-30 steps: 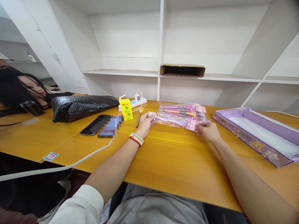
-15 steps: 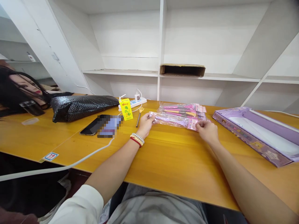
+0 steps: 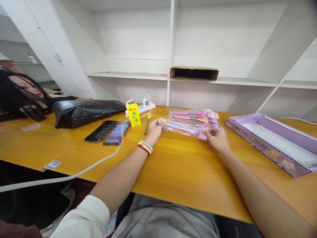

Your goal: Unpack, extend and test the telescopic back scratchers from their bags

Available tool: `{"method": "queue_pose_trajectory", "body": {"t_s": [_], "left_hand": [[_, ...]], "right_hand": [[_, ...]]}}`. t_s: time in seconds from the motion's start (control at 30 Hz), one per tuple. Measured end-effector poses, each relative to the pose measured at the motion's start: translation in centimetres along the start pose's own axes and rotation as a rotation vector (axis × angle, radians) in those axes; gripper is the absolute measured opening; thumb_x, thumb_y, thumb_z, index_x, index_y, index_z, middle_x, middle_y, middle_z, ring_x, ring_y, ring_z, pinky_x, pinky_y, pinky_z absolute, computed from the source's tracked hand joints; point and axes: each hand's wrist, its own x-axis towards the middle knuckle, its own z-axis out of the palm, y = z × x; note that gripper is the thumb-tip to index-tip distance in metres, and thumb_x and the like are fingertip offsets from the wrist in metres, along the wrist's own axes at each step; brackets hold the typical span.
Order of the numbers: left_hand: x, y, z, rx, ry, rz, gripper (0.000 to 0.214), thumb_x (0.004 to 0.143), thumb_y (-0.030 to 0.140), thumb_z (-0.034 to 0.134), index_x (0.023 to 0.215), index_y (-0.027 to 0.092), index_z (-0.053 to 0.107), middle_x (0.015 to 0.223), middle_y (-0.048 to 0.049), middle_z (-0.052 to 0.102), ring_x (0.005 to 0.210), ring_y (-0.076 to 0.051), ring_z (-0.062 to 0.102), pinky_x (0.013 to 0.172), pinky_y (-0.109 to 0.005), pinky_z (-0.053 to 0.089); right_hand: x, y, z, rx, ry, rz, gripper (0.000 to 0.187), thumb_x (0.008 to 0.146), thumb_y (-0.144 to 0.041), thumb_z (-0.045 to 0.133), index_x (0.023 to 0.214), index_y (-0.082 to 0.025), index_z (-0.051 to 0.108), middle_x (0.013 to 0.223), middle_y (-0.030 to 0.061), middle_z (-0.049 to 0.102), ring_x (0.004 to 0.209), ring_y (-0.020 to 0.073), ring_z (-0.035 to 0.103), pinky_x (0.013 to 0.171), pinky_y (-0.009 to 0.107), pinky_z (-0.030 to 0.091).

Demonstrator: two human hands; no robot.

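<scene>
A purple back scratcher in a clear plastic bag [image 3: 180, 127] lies along the front of a pile of similar packets. My left hand [image 3: 155, 131] pinches the bag's left end between thumb and fingers. At the other end, my right hand [image 3: 217, 138] is closed on the pink card of the same bag. Behind it, several bagged back scratchers [image 3: 190, 117] in pink, yellow and purple overlap each other, their cards toward the right. Left of my left hand rests an unwrapped back scratcher [image 3: 148, 123] with a yellow claw and a dark metal handle.
A yellow drink carton [image 3: 133, 115] stands before a white power strip [image 3: 146, 107]. Two phones [image 3: 97, 132] and a black bubble-wrap parcel [image 3: 86, 112] lie leftward. On the right sits an open purple box [image 3: 260, 145]. A white cable [image 3: 94, 167] crosses the table edge. Shelves rise behind.
My right hand has shifted slightly left with the card end of the front bag, and its fingers show more. My left hand has barely moved.
</scene>
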Motion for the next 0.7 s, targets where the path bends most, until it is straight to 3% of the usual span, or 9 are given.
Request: {"method": "queue_pose_trajectory", "body": {"t_s": [0.07, 0.17, 0.27, 0.37, 0.43, 0.53, 0.7], "left_hand": [[0.0, 0.0, 0.0, -0.003, 0.001, -0.003, 0.019, 0.069, 0.025, 0.069, 0.074, 0.013, 0.055, 0.066, 0.0003, 0.056, 0.057, -0.01, 0.058, 0.058, -0.025, 0.053], [0.1, -0.1, -0.1, -0.009, 0.021, -0.003, 0.019, 0.069, 0.025, 0.069, 0.075, 0.013, 0.055, 0.067, -0.0001, 0.056, 0.058, -0.01, 0.058, 0.057, -0.024, 0.052], [0.2, -0.1, -0.2, -0.023, 0.041, -0.004, 0.018, 0.069, 0.025, 0.068, 0.075, 0.013, 0.055, 0.068, -0.0002, 0.056, 0.058, -0.01, 0.058, 0.058, -0.025, 0.052], [0.2, 0.0, -0.2, -0.041, 0.033, -0.012, 0.018, 0.069, 0.025, 0.068, 0.076, 0.013, 0.055, 0.068, 0.0002, 0.055, 0.059, -0.01, 0.058, 0.059, -0.026, 0.052], [0.2, 0.0, -0.2, -0.051, 0.012, -0.024, 0.019, 0.069, 0.025, 0.068, 0.075, 0.013, 0.055, 0.067, 0.0006, 0.055, 0.059, -0.01, 0.058, 0.06, -0.025, 0.053], [-0.1, 0.1, 0.0, -0.066, -0.025, -0.042, 0.02, 0.068, 0.025, 0.069, 0.073, 0.014, 0.054, 0.067, 0.0009, 0.054, 0.059, -0.009, 0.058, 0.062, -0.027, 0.053], [-0.6, -0.4, 0.7, -0.073, -0.071, -0.056, 0.023, 0.066, 0.028, 0.071, 0.074, 0.014, 0.054, 0.067, 0.0011, 0.055, 0.058, -0.01, 0.057, 0.061, -0.028, 0.052]], "right_hand": [[-0.1, -0.2, 0.1, 0.164, -0.07, 0.038, 0.046, 0.068, -0.058, 0.056, 0.087, -0.016, 0.061, 0.061, 0.0053, 0.061, 0.056, 0.0183, 0.056, 0.05, 0.028, 0.043], [0.2, -0.4, 0.0, 0.491, -0.191, 0.145, 0.061, 0.072, -0.07, 0.037, 0.097, -0.018, 0.058, 0.076, 0.0082, 0.064, 0.062, 0.0199, 0.058, 0.045, 0.029, 0.045], [0.5, -0.4, -0.1, 0.68, -0.233, 0.177, 0.057, 0.073, -0.067, 0.036, 0.095, -0.019, 0.057, 0.083, 0.0088, 0.063, 0.067, 0.0207, 0.059, 0.044, 0.03, 0.046], [0.6, 0.0, 0.2, 0.607, -0.202, 0.114, 0.036, 0.065, -0.051, 0.061, 0.08, -0.019, 0.056, 0.068, 0.0025, 0.058, 0.056, 0.0149, 0.053, 0.046, 0.027, 0.046], [0.5, 0.4, 0.5, 0.503, -0.174, 0.077, 0.031, 0.061, -0.043, 0.069, 0.067, -0.018, 0.051, 0.057, -0.0021, 0.05, 0.046, 0.0105, 0.046, 0.044, 0.025, 0.043], [0.6, 1.1, 0.7, 0.335, -0.098, 0.067, 0.03, 0.061, -0.042, 0.067, 0.06, -0.018, 0.048, 0.05, -0.0032, 0.046, 0.043, 0.0092, 0.041, 0.041, 0.023, 0.037], [1.4, 1.8, 0.2, 0.185, 0.133, 0.062, 0.021, 0.064, -0.035, 0.06, 0.069, -0.015, 0.058, 0.056, 0.0027, 0.056, 0.051, 0.0146, 0.05, 0.046, 0.025, 0.038]]}}
